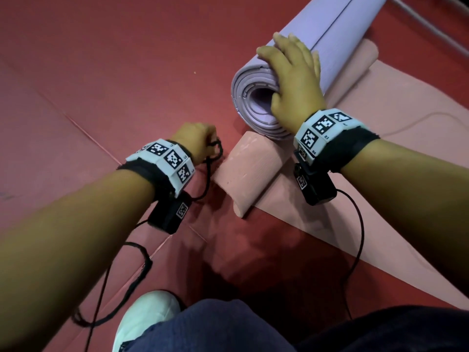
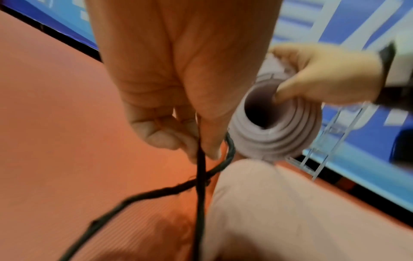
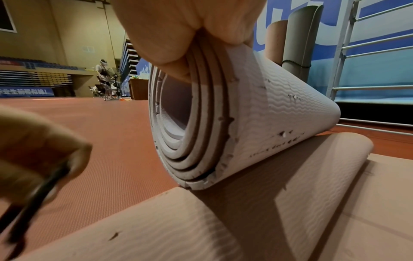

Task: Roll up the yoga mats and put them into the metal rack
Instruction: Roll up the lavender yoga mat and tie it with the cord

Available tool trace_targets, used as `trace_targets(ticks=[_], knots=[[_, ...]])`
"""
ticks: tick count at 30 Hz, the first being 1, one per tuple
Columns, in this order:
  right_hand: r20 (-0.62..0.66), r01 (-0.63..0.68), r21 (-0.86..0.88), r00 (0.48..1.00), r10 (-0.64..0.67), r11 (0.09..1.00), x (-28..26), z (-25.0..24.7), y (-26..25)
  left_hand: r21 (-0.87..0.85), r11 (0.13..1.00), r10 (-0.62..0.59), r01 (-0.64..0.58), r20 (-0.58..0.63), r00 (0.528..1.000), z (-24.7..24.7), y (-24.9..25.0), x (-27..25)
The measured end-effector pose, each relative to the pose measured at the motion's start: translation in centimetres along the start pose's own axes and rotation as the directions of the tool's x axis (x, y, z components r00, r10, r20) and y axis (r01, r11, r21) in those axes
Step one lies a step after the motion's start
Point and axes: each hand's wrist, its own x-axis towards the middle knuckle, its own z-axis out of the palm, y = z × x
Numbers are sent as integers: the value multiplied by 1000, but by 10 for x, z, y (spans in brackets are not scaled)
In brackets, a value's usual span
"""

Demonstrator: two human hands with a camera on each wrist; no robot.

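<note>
Item 1 – purple yoga mat (image 1: 327,44): rolled up, lying on its side atop the pink mat, open spiral end toward the person. Layers of the roll show at that end; outer skin has wavy texture w/ small nicks (right wrist view).

Item 2 – pink yoga mat (image 1: 396,138): spread flat on the red floor (image 1: 101,85), its near edge curled over into a low roll (image 1: 243,171) that sits under and just in front of the purple roll, touching it.

Item 3 – right hand (image 1: 294,82): clamped on the near end of the purple roll; palm and fingers over the top, thumb tucked into the hollow core (left wrist view).

Item 4 – left hand (image 1: 196,144): fingers curled, pinching a black cord (image 1: 206,179) just left of the pink roll's end. Cord hangs down in a loop and crosses itself above the floor.

Item 5 – metal rack (image 3: 348,58): pale bars, beyond the far end of the purple roll, in front of a blue wall banner. 2 rolled mats (image 3: 297,40) stand upright beside it, 1 tied w/ dark cord.

Item 6 – misc: wrist bands w/ printed markers on both arms; white shoe (image 1: 144,318) and dark trouser leg at bottom of head view; another person far off across the hall.
</note>
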Motion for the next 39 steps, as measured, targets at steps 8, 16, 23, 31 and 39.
trace_targets(ticks=[8, 16, 23, 31, 39], knots=[[-30, -91, 5, 995, 91, 996, -6, -38, 14, -269, 953, 93, -142, -185, 978, -46, 59, 3], [-119, -124, 67, 984, 131, 990, -7, -140, 37, -543, 839, -74, 44, -34, 997, -114, 141, -39], [-163, -157, 142, 970, 179, 977, -9, -247, 34, -637, 761, -149, 120, 9, 989, -196, 234, -77], [-208, -315, 319, 897, 390, 894, -27, -411, 12, -542, 839, -50, -54, -174, 984, -285, 354, -136], [-130, -487, 524, 765, 631, 698, -66, -516, 16, -614, 764, 31, -201, -276, 961, -326, 463, -177]])
